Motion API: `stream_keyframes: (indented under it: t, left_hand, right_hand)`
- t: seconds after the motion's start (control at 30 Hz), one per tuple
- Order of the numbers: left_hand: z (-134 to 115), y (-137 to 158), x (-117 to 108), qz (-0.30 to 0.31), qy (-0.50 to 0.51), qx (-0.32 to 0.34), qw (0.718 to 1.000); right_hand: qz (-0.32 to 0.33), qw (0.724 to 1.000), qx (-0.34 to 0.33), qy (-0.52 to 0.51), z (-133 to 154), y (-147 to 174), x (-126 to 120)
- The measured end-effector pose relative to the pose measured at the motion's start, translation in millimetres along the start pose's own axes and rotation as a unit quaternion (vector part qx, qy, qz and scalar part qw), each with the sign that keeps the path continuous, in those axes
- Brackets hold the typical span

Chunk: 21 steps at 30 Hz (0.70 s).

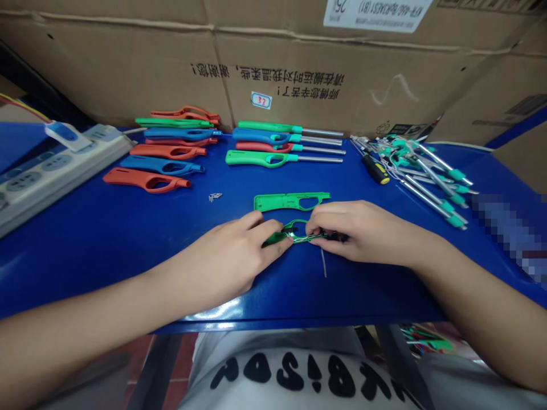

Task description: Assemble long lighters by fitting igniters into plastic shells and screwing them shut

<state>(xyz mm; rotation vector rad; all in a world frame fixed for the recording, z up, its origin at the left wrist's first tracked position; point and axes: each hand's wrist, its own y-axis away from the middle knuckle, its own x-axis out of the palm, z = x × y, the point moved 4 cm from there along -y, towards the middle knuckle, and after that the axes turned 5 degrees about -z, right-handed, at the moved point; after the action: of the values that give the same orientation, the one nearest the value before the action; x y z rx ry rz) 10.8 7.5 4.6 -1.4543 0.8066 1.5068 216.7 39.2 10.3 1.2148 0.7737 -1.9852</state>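
Now | left hand [233, 250] pinching green lighter half [282, 234]; right hand [363, 230] closed on its other end | second green half [290, 200] just beyond; screwdriver [375, 169] far right

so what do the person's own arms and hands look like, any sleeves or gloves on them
Both are bare: the left hand and right hand wear no gloves, rings or watch, and no sleeve shows on either forearm up to the picture's edge. The only clothing in view is a white shirt with black lettering, below the blue table.
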Motion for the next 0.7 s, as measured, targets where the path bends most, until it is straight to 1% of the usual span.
stream_keyframes:
  t: [0.27,0.5,0.7]
  left_hand:
    - [-0.3,-0.2,-1.7,0.003,0.001,-0.002,1.000]
    - [-0.1,0.0,-1.6,0.002,0.009,-0.008,1.000]
    - [-0.8,-0.8,-2.2,0.009,0.002,0.000,1.000]
  right_hand:
    - [0.005,1.000,0.010,0.006,0.4,-0.7,-0.1]
    - [0.008,1.000,0.003,0.007,0.2,-0.1,0.1]
    - [-0.004,1.000,0.006,-0.019,1.7,-0.6,-3.0]
